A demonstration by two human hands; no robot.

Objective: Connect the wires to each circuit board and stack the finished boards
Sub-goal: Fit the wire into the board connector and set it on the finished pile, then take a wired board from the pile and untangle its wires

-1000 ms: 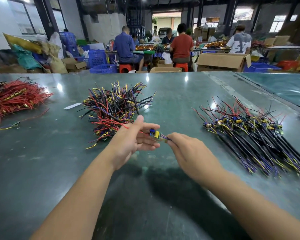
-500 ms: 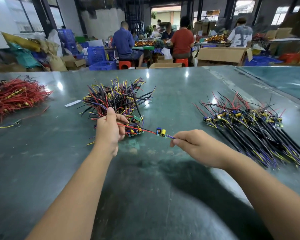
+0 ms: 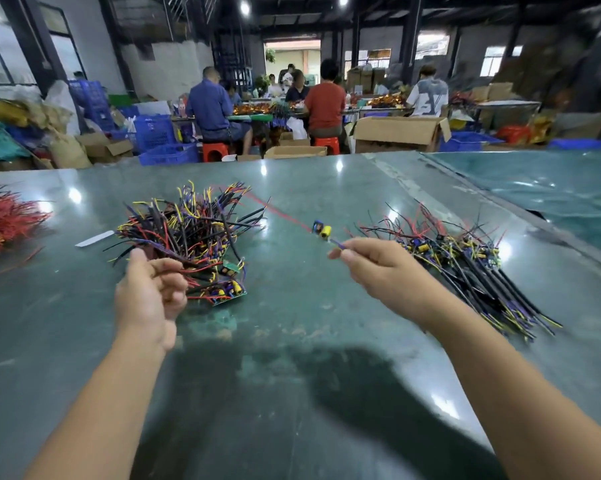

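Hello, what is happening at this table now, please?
A person is wiring small circuit boards. The right hand pinches the wires of one small board, held in the air near the tidy pile on the right. The left hand grips wires from the tangled pile on the green table.

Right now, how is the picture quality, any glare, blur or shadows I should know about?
Head view: ceiling lights throw bright glare spots on the green table; a dark shadow lies on it between the forearms. The small board dangling from the right hand and its red wire are motion-blurred. The left hand is slightly soft. Wide-angle distortion bends the table's far edge; the windows are overexposed.
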